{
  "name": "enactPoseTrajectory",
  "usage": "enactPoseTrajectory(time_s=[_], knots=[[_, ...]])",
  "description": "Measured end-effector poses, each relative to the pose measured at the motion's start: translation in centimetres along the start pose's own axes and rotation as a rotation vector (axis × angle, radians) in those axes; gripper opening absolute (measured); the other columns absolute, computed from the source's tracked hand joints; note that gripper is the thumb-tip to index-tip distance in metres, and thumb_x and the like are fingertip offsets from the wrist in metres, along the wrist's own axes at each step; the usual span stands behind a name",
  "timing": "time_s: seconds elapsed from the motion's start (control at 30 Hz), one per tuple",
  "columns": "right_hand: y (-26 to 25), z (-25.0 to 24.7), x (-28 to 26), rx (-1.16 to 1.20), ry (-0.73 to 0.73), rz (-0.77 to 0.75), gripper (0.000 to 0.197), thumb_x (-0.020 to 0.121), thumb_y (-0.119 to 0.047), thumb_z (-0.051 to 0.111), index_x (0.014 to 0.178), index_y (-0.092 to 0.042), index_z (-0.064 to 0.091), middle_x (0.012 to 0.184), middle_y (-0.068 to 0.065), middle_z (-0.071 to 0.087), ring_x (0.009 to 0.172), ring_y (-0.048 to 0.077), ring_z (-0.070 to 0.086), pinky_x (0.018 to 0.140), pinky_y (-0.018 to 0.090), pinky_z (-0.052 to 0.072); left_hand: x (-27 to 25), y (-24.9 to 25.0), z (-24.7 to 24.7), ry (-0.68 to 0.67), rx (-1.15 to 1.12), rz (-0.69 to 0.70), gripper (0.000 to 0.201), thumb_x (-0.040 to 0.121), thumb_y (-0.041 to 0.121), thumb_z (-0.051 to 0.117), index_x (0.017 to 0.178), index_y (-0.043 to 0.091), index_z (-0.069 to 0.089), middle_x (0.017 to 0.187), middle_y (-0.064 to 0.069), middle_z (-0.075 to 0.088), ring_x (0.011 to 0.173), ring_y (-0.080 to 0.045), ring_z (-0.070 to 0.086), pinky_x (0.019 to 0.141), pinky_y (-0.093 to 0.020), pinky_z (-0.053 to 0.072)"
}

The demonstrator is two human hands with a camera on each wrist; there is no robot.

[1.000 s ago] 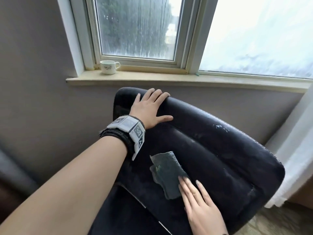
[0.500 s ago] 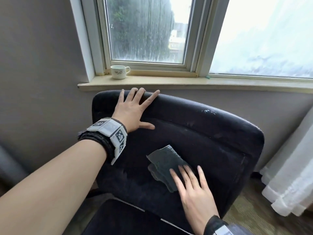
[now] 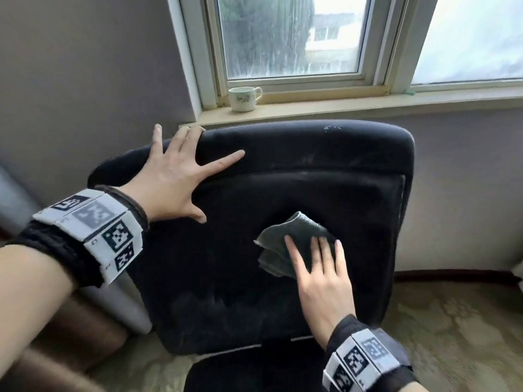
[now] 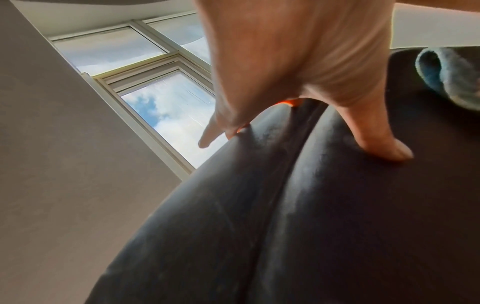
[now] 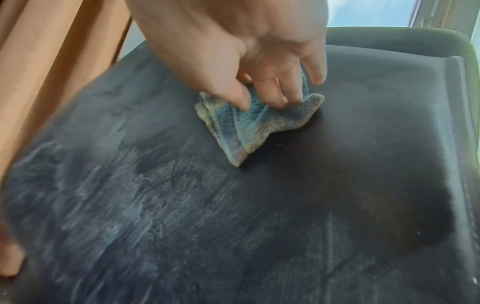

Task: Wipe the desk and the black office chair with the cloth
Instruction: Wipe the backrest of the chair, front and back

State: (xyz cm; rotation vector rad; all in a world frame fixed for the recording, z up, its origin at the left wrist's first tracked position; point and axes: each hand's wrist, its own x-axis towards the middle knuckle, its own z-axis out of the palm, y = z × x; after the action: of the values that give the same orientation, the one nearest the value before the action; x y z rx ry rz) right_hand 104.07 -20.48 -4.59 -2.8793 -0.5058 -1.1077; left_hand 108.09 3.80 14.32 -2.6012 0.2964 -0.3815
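The black office chair's backrest (image 3: 311, 179) faces me below the window, dusty streaks low on it (image 5: 155, 205). My left hand (image 3: 181, 176) lies flat with spread fingers on the backrest's top left corner, its thumb pressed into the padding (image 4: 384, 152). My right hand (image 3: 314, 258) presses a crumpled grey-blue cloth (image 3: 283, 236) against the middle of the backrest, straight fingers and thumb on top of it. In the right wrist view the cloth (image 5: 246, 127) bunches under the fingertips (image 5: 272, 98). The desk is not in view.
A white cup (image 3: 243, 99) stands on the window sill (image 3: 368, 104) just behind the chair's top. Grey wall lies to the left and right. The chair seat (image 3: 254, 374) is at the bottom, patterned carpet (image 3: 452, 321) to the right, a white curtain (image 3: 518, 267) at the far right.
The chair back has swung round to face me squarely. My right hand has slid the cloth up and right across the backrest. My left hand has stayed flat on the top left corner.
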Motion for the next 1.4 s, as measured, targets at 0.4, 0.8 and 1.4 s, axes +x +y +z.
enactPoseTrajectory(time_s=[0.4,0.8,1.4], knots=[[-11.6,1.5,-0.1,0.507,0.128,0.285,0.037,0.076,0.001,0.055,0.11,-0.004,0.067,0.1,0.015,0.067,0.095,0.029,0.062,0.09,0.03,0.047,-12.8,-9.0,0.1,-0.088,-0.011,0.117,0.137,0.028,0.068,0.083,0.147,0.043,0.022,0.145,-0.028,0.026,0.13,-0.042,0.032,0.086,-0.053,0.049],[-26.0,-4.7,-10.8,1.437,0.147,0.387,0.026,0.097,-0.032,0.046,0.113,-0.019,0.061,0.123,0.017,0.061,0.112,0.02,0.06,0.096,0.022,0.045,-22.1,-9.0,-1.4,-0.103,0.048,0.096,0.098,0.059,0.086,0.036,0.145,0.04,0.024,0.158,-0.018,0.009,0.141,-0.042,0.02,0.085,-0.055,0.045],[-33.7,-9.0,-9.5,1.134,-0.004,0.607,0.094,0.071,0.005,0.045,0.147,-0.041,0.015,0.156,-0.015,0.011,0.133,0.016,0.029,0.091,0.035,0.047,-23.9,-7.7,-2.1,-0.008,0.077,0.054,0.056,0.083,0.055,0.037,0.135,0.041,0.049,0.158,-0.009,0.02,0.138,-0.044,0.026,0.07,-0.045,0.045]])
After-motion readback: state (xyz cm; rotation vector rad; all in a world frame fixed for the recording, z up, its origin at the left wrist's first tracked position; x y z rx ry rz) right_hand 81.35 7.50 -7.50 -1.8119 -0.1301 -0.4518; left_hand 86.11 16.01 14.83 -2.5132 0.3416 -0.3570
